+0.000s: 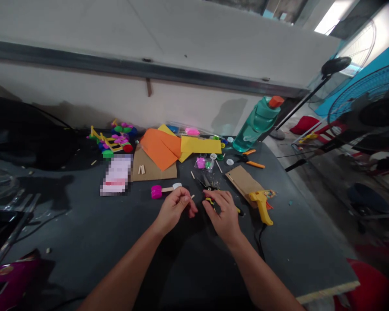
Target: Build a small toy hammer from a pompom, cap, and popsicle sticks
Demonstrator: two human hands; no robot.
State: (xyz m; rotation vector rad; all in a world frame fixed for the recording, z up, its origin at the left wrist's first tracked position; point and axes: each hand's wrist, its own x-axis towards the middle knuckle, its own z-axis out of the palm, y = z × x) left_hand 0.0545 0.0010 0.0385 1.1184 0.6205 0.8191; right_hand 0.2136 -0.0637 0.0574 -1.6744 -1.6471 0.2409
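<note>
My left hand (176, 206) is closed in a pinch on a short wooden stick (192, 197), whose pale end pokes out past the fingertips. To its right, my right hand (223, 211) has thumb and fingers apart and appears to hold nothing. Close by that hand lie black pliers (208, 183) with yellow-and-black handles, partly hidden under the fingers. Just beyond my left hand rests a piece made of a magenta bottle cap (156, 191) and a white cap (177, 186), joined by a flat wooden stick (167, 189).
A yellow glue gun (262, 207) rests by a cardboard strip (243, 181) at right. Behind are orange-handled pliers (254, 164), a teal bottle (254, 125), orange paper (160, 147) and cardboard (155, 172) bearing short sticks (141, 169). Left stand colourful cap models (115, 140) and a blurred-out pale item (116, 175).
</note>
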